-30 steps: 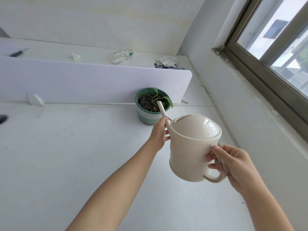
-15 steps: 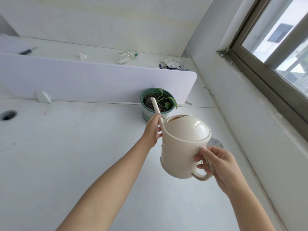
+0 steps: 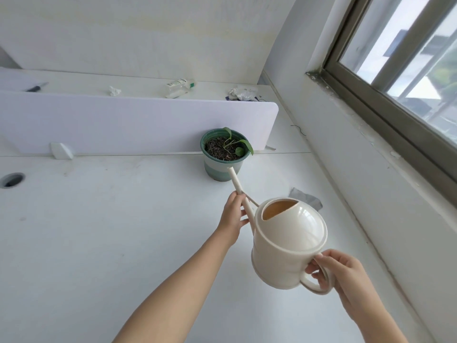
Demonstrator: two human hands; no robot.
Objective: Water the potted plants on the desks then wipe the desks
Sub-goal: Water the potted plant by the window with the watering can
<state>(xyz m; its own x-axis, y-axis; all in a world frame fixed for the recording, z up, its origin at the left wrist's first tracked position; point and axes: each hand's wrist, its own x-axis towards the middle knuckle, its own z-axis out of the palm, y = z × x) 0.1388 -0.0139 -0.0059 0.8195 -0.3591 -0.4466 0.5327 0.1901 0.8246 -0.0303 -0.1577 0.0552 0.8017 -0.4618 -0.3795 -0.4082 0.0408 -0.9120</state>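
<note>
- Watering can [image 3: 284, 246] hangs in your right hand [image 3: 346, 276], which is curled round its handle.
- Your left hand [image 3: 232, 216] grips the spout [image 3: 237, 184].
- Potted plant [image 3: 223, 154] stands on the bench [image 3: 99, 231], just beyond your left hand.

Glossy plastic watering can [image 3: 286, 246] (matt desk [image 3: 99, 231])

A broad bare stretch of white desk top [image 3: 99, 231] lies open left of the green glazed plant pot [image 3: 217, 170], but a pale lilac divider panel [image 3: 123, 122] stands just behind it, the white window wall [image 3: 371, 194] hems the right, and a cream plastic watering can [image 3: 286, 243] fills the near-right approach.
</note>
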